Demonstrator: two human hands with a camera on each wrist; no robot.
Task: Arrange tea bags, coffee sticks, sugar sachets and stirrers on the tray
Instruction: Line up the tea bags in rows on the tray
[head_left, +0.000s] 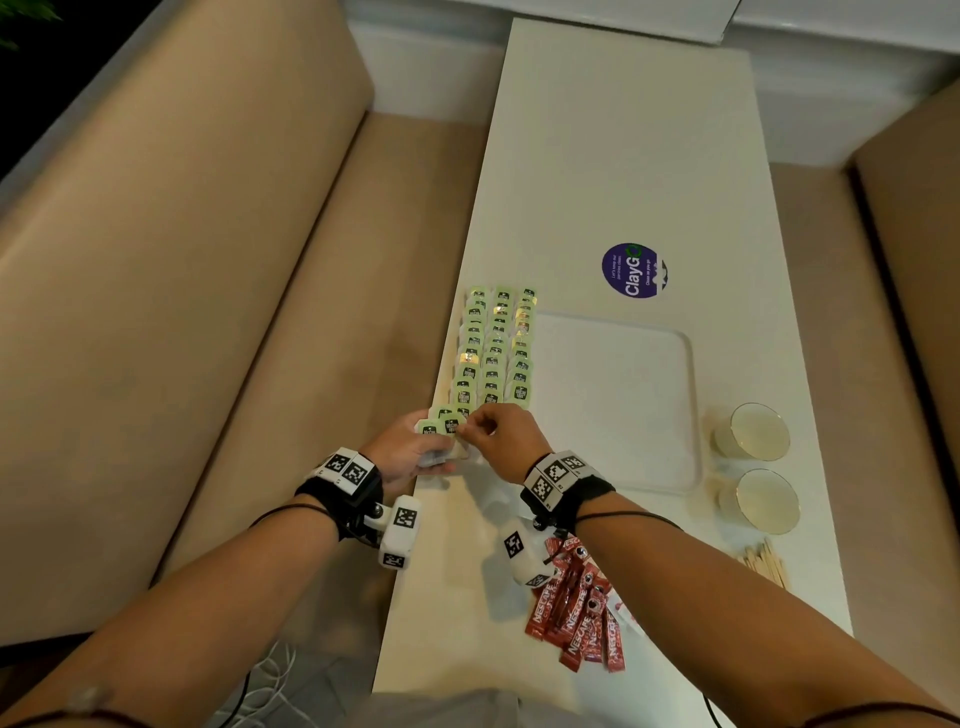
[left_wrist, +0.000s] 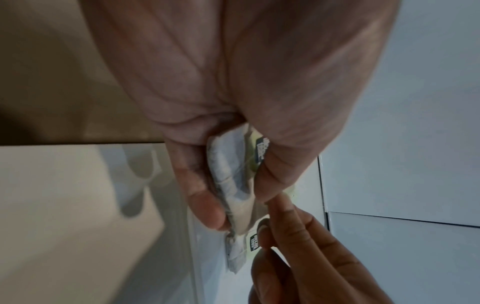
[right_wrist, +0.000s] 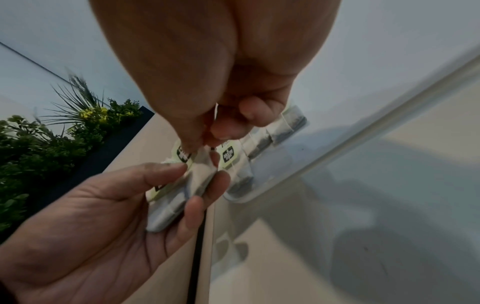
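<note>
Three columns of green-tagged tea bags (head_left: 493, 353) lie on the left part of the white tray (head_left: 693, 405). At the tray's near left corner, my left hand (head_left: 410, 452) grips a small stack of tea bags (head_left: 439, 434) between thumb and fingers. The left wrist view shows this stack (left_wrist: 228, 168) inside the left hand (left_wrist: 236, 197). My right hand (head_left: 498, 436) pinches the top tea bag of the stack by its upper edge. In the right wrist view, the right hand (right_wrist: 205, 144) is on the stack (right_wrist: 176, 203). Red coffee sticks (head_left: 576, 618) and wooden stirrers (head_left: 763, 564) lie on the table.
Two gold-rimmed cups (head_left: 756, 431) (head_left: 763, 501) stand right of the tray. A round purple sticker (head_left: 631, 270) is on the white table beyond the tray. A beige sofa (head_left: 182, 312) runs along the table's left edge. Plants (right_wrist: 52, 144) show behind it.
</note>
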